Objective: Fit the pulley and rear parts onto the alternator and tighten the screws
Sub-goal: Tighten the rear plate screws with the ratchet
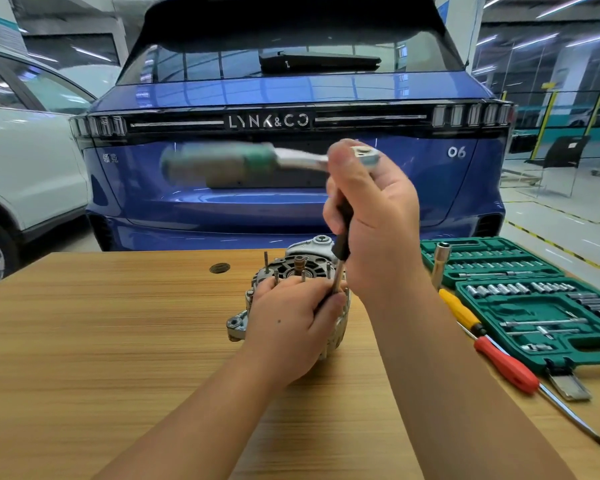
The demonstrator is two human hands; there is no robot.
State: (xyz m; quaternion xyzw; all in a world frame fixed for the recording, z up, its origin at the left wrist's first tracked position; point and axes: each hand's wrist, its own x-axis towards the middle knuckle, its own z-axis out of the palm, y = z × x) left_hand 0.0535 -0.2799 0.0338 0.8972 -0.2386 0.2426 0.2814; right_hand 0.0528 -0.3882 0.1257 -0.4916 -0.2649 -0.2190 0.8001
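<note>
Blue paintwork of a hatchback car [291,98] fills the background, its tailgate lettered "LYNK&CO" across the light bar and badged "06" at the right; small characters at the left of the tailgate are not legible. A white car [21,161] stands to the left of it.

Subject item: a silver cast-metal alternator [305,271] rests on the wood-grain table [101,341], near mid-table, with its shaft axis roughly upright. The open rear face points upward, and several thin studs and a copper-coloured shaft end stand up from it. A mounting lug projects at the lower left.

The left hand [291,323] lies over the near side of the alternator, fingers curled round the housing and the thumb and fingertips pinching the lower end of a thin steel shaft. The right hand [378,220] is raised directly above the alternator, closed round the black-handled extension driver [342,251], whose long axis runs near vertical down to the alternator's right rim. At the driver's top sits a ratchet wrench with a green and grey handle [222,164], its handle lying horizontal and pointing left, motion-blurred.

To the right lie a green plastic socket set case [534,306], open with sockets in rows, a yellow-handled screwdriver [459,311] and a red-handled screwdriver [506,365], both beside the case.
</note>
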